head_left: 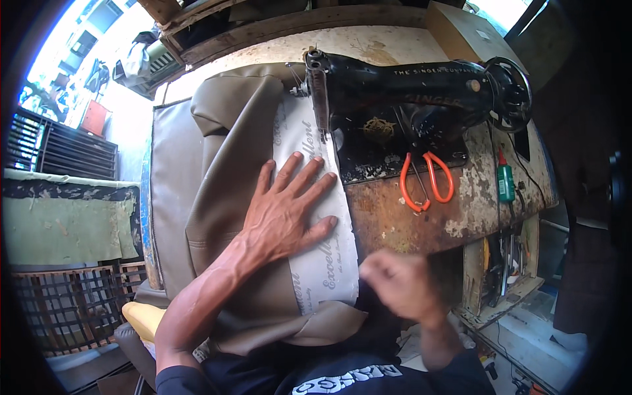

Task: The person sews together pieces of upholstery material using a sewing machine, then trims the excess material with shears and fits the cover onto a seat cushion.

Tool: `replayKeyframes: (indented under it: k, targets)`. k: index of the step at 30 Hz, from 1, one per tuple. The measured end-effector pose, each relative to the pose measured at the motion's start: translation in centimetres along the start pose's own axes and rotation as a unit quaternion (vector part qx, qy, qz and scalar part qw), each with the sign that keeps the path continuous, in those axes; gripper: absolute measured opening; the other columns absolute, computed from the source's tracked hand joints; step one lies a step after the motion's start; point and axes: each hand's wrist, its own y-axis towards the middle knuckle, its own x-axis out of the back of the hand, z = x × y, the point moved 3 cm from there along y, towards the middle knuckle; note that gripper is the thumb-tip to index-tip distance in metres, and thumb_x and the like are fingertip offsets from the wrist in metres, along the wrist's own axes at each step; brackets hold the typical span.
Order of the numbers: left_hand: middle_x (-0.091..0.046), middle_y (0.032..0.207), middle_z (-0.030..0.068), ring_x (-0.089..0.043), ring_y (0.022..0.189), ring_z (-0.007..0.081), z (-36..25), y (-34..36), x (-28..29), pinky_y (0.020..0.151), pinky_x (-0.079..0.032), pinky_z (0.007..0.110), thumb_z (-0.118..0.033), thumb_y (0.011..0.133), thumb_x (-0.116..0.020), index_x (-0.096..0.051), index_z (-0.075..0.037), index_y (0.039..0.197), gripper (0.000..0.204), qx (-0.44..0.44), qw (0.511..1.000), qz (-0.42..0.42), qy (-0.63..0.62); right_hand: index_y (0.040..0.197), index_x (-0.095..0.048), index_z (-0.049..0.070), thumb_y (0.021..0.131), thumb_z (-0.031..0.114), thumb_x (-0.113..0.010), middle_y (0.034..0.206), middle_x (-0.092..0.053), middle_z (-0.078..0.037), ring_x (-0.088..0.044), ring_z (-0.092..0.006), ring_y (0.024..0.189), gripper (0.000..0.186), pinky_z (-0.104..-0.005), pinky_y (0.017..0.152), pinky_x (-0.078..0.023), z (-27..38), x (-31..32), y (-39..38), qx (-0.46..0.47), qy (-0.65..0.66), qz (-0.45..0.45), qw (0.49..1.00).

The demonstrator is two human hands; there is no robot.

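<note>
My left hand (286,210) lies flat with fingers spread on a strip of pale printed backing (326,253), the turned-over edge of a large brown vinyl sheet (220,158). The strip runs up to the needle area of a black sewing machine (388,92). Close to the strip's right edge, near my body, my right hand (401,283) is curled and blurred; whether anything is between its fingers cannot be made out. Folds of the vinyl bunch up left of the machine head, and a flap folds over near my lap.
Orange-handled scissors (426,184) lie on the worn wooden table (388,227) below the machine. A green bottle with a red cap (505,179) stands farther right. An open drawer (497,276) with tools sits at the lower right. A cardboard box (471,36) is behind the machine.
</note>
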Motion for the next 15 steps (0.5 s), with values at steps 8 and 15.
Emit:
replayKeyframes:
  k: [8,15]
  targets:
    - [-0.036,0.170,0.0119,-0.024,0.160,0.0381,0.0,0.8,0.0,0.130,-0.012,0.063,-0.058,0.095,-0.057,-0.049,-0.021,0.159,0.074,-0.007,1.000,0.009,-0.016,0.125,-0.072,0.004,0.106,0.052,-0.056,0.105,-0.077,-0.016,-0.073,-0.0331,0.100,0.054,-0.0439,0.093,-0.053,2.0,29.4,17.4,0.076,-0.368,-0.483,0.791]
    - [-0.036,0.170,0.0123,-0.023,0.160,0.0382,0.3,0.2,0.2,0.130,-0.012,0.063,-0.060,0.096,-0.054,-0.050,-0.020,0.158,0.074,-0.006,1.000,0.003,-0.014,0.127,-0.071,-0.005,0.110,0.041,-0.047,0.113,-0.075,-0.023,-0.071,-0.0300,0.105,0.055,-0.0404,0.098,-0.049,-3.2,33.0,21.8,-0.083,-0.267,-0.258,0.925]
